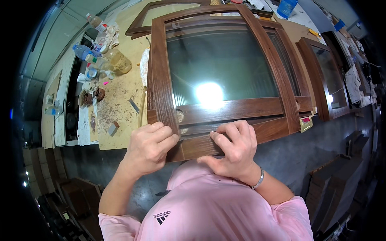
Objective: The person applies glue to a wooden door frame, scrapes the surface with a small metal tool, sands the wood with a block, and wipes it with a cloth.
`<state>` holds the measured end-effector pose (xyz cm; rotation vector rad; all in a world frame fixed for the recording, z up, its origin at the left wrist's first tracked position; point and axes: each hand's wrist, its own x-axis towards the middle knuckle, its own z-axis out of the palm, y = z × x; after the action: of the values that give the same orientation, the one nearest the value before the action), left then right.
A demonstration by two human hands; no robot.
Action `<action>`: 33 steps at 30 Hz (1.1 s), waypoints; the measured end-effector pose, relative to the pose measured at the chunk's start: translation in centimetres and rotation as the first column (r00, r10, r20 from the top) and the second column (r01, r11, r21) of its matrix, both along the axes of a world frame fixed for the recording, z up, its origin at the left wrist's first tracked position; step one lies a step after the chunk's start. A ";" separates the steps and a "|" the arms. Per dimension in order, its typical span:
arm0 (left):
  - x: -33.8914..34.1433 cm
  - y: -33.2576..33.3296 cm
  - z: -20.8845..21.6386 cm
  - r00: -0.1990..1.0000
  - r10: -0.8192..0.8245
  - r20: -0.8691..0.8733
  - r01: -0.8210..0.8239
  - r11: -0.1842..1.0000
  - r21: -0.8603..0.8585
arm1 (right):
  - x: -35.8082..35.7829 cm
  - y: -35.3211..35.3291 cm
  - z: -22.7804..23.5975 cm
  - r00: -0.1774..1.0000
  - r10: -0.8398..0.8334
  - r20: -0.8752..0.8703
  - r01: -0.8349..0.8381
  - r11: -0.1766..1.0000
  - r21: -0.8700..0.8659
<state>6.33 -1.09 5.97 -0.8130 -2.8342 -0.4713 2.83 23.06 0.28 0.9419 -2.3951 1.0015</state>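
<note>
A dark brown wooden frame (159,72) lies in front of me on top of another wooden frame (290,60), with its near end reaching past the bench edge. Greenish glass (225,64) shows within its opening and reflects a bright light. My left hand (150,146) is closed on the near left corner, fingers curled over the wood. On the near rail, my right hand (235,150) has its fingers bent over the inner edge and its thumb along the near side. Whether the glass belongs to the upper or lower frame I cannot tell.
Plastic bottles (96,62), a jar of yellowish liquid (119,61) and brown-stained cups (85,98) stand on the bench at the left. A small block (113,128) lies near its front edge. Another glazed frame (327,80) is at the right.
</note>
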 end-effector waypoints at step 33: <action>-2.4 -1.6 0.1 1.000 -0.018 -0.015 0.019 0.998 0.058 | -0.4 -0.6 -0.8 0.992 0.006 -0.127 0.004 0.997 0.077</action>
<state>3.90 -2.72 6.03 -0.8289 -2.7879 -0.5453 2.45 22.42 -0.51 1.0031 -2.3409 0.8283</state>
